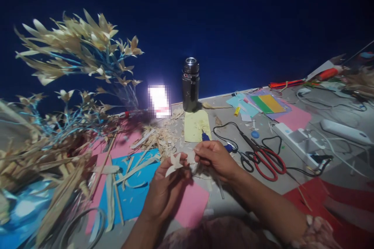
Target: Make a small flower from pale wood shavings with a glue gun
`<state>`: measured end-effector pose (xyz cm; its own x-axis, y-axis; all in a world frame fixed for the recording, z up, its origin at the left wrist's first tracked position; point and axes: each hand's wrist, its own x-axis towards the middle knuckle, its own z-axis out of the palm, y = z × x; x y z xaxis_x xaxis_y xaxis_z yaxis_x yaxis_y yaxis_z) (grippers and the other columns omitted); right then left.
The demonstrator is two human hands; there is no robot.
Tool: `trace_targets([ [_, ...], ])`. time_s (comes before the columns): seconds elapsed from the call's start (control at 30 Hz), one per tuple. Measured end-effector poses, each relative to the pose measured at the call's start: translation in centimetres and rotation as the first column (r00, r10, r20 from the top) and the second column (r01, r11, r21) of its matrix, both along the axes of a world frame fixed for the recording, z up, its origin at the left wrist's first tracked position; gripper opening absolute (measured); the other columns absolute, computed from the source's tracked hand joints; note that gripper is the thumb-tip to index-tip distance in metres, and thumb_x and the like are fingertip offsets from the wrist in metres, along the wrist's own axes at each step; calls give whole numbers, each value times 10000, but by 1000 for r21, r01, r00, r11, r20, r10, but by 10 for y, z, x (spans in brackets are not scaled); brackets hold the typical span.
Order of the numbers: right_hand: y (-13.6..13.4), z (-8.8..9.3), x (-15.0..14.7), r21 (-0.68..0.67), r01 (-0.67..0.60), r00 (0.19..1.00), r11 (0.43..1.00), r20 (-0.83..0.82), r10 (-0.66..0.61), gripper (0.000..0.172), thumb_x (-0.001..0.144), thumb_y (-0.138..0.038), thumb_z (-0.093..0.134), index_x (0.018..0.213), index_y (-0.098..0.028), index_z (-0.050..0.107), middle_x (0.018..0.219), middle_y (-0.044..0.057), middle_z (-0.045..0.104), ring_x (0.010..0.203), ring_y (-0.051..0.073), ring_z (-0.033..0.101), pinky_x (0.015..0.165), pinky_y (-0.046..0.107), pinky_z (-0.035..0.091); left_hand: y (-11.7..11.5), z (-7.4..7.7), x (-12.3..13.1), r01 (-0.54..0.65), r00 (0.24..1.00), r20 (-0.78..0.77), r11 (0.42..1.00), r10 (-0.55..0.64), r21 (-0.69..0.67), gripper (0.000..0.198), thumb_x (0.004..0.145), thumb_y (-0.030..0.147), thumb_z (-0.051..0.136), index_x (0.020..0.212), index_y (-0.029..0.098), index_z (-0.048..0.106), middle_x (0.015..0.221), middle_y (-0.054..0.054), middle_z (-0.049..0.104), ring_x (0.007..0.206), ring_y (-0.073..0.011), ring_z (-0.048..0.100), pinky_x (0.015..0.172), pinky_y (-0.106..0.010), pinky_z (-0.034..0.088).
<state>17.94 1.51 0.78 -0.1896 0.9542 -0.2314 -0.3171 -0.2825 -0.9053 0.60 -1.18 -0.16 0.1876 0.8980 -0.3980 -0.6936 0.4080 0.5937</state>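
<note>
Near pink paper [193, 204], grasping a pale flower [175, 165] with the left hand [163, 188]. Just beside it, pinching with the right hand [216, 159]; on what, cannot tell.

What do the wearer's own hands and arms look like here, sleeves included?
Both the left hand and the right hand are bare, without gloves. The forearms show no watch or bracelet. On the right, a ruffled, mottled pinkish sleeve ends below the elbow; no left sleeve is in view.
</note>
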Motion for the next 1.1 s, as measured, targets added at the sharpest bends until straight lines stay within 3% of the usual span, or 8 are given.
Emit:
trace_targets([
  [0.17,-6,0,-7,145,-6,985,989,174,-20,353,801,-462,746,650,-144,717,645,32,676,577,113,509,575,248,366,0,0,5,24,999,-47,998,-21,61,335,572,168,960,858,149,788,871,-91,789,746,-162,700,694,-247,575],
  [0.4,-5,4,16,161,-64,925,985,380,-2,313,864,-458,656,814,-159,736,722,37,689,592,151,564,579,281,438,9,-3,-1,-29,999,-42,998,32,60,349,527,186,987,790,115,769,693,-52,735,617,-110,634,633,-209,549],
  [0.47,-2,0,34,292,-138,761,946,643,-87,211,907,-324,607,843,-164,729,790,52,706,732,190,625,684,306,471,12,-3,-4,-29,998,-57,999,31,44,355,530,165,982,798,111,755,684,-47,721,607,-112,629,623,-213,550],
  [0.53,1,-7,52,352,-311,457,883,870,-186,174,897,-182,582,1000,-172,722,977,84,719,911,233,636,815,350,464,16,-3,-8,-41,997,-67,999,43,34,355,537,139,972,800,119,735,698,-49,721,611,-122,634,620,-225,558],
  [0.63,4,-19,69,247,-462,68,852,967,-244,362,866,-96,578,1212,-171,656,1194,136,663,1087,294,567,898,397,426,26,-4,-11,-66,994,-88,998,68,22,344,537,94,956,778,117,712,692,-53,711,611,-133,640,591,-220,559],
  [0.7,5,-25,72,178,-487,-56,855,971,-234,390,848,-76,573,1221,-165,643,1177,140,662,1074,312,544,886,411,407,34,-6,-11,-73,991,-113,997,74,9,298,573,73,930,768,109,707,689,-51,698,614,-132,640,582,-212,560],
  [0.87,8,-30,68,151,-504,-105,850,967,-234,324,837,-88,568,1141,-167,647,1085,136,663,1034,321,525,852,427,372,53,-6,-3,-65,980,-190,997,57,-32,145,694,1,810,756,83,708,707,-54,674,614,-113,630,573,-183,562],
  [1.1,11,-44,82,239,-483,-7,842,961,-277,277,841,-86,550,1080,-174,657,1111,119,662,1076,309,515,893,426,376,71,-10,3,1,986,-167,999,-7,-40,109,752,-21,744,720,74,702,673,-51,644,612,-103,622,581,-166,558],
])
